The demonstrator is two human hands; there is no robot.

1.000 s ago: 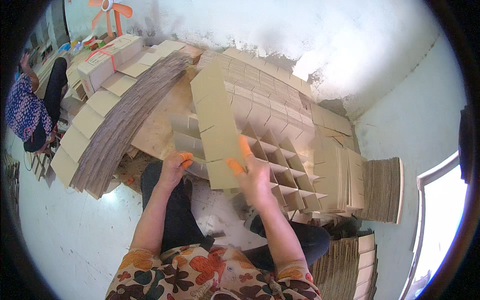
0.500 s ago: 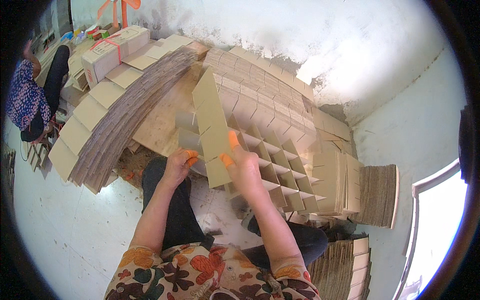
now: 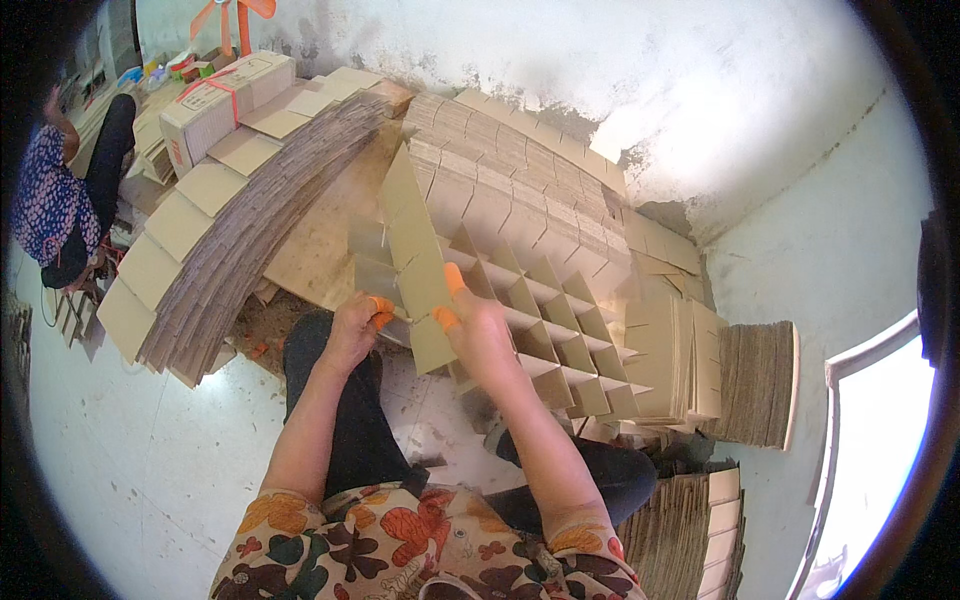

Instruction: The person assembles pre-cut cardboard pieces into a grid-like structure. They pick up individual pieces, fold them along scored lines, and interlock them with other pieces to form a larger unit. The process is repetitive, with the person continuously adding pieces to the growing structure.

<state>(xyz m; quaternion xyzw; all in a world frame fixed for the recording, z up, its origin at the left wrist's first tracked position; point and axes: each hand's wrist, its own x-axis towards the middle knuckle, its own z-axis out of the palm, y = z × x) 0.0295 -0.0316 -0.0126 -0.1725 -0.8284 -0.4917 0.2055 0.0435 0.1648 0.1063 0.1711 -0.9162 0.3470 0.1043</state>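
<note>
— What are the two hands on?

— Both are on one long cardboard strip (image 3: 415, 262), stood on edge and running away from the person towards the wall. The right hand (image 3: 478, 330) has its fingers (image 3: 447, 320) clamped on the strip's near end, thumb on one face and the rest behind it. The left hand (image 3: 352, 330) sits just beside it on the other side, fingers curled together and pinching the lower edge of the strip (orange caps cover the fingertips of both hands).

— And where does the strip sit?

— It stands in the left part of a cardboard divider grid (image 3: 545, 310), a lattice of crossed strips forming open square cells, which rests on the floor (image 3: 130, 470) in front of the person's knees. The strip rises well above the cross pieces, tilted a little to the left at its far end.

— What lies around it?

— To the left, a long fanned stack of flat cardboard sheets (image 3: 225, 235) curves from the near floor up towards a strapped carton (image 3: 225, 95). Behind the grid, against the white wall, lies a broad pile of slotted strips (image 3: 520, 175). To the right stands a bundle of corrugated pieces on edge (image 3: 755, 385), with another bundle (image 3: 690, 530) nearer the person's right knee. At the far left another person (image 3: 55, 200) in a patterned top sits well apart.
</note>
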